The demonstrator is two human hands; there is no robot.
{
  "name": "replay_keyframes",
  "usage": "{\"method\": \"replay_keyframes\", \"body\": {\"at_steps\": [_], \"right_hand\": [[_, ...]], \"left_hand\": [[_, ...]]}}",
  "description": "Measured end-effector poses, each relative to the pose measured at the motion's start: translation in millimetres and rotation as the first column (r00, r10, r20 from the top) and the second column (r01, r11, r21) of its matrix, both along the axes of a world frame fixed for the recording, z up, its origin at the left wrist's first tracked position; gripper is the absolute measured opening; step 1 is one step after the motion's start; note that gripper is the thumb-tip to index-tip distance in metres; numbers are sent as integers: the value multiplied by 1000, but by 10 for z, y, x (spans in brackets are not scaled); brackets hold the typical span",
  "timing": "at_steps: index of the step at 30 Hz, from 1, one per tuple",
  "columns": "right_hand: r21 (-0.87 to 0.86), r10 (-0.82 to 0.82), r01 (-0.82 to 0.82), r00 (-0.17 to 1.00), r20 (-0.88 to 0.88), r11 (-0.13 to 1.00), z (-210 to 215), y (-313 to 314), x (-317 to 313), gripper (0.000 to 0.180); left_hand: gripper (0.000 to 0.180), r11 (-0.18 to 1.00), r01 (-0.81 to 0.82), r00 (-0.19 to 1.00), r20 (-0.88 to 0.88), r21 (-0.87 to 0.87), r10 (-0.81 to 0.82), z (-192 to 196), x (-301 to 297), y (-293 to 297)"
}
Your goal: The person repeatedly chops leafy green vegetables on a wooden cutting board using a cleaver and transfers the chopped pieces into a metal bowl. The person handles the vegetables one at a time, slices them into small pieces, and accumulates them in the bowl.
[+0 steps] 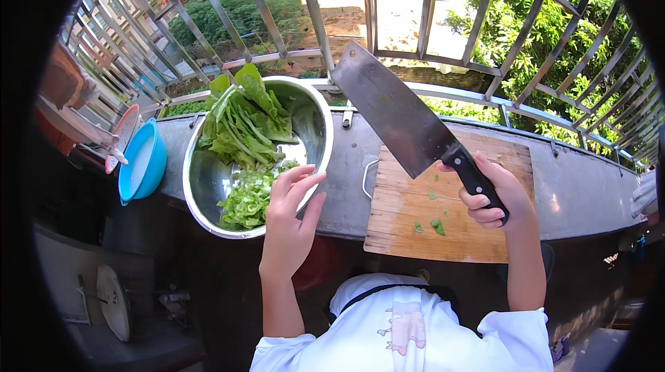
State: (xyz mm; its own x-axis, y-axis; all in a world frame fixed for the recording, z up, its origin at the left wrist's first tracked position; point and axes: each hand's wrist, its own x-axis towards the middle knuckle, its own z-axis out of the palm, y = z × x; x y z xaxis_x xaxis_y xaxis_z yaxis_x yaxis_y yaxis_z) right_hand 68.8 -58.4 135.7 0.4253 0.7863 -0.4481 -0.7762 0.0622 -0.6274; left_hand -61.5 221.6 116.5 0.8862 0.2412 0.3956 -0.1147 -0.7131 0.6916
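Observation:
My right hand [495, 195] is wrapped round the black handle of a cleaver [398, 112]. The broad blade is raised over the cutting board [388, 233], slanting up to the far left. A few green leaf scraps [437, 227] lie on the wooden board. To the left stands a metal bowl [320, 122]. My left hand [294, 209] is over its near right rim, fingers apart and holding nothing. Inside the bowl, whole leafy greens [242, 116] rest toward the back, and chopped greens [246, 199] are heaped at the front, close to my left fingers.
A blue plastic basin [142, 164] sits at the left end of the grey ledge [582, 185], with a red-rimmed basin [125, 129] behind it. Metal railings [429, 8] run along the far side of the ledge. A round lid-like disc [113, 303] shows at lower left.

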Motion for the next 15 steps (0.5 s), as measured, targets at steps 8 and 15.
{"method": "replay_keyframes", "body": {"at_steps": [8,15], "right_hand": [[230,-465,589,778,-423,775,-811,-1630,-947,58],[305,-466,685,694,-549,661,-1234,-1931,-1454,59]], "left_hand": [[34,879,461,859,-189,-120,-476,-898,734,-814],[19,798,602,765,-255,-42,-591,-1085,1018,-1229]]}}
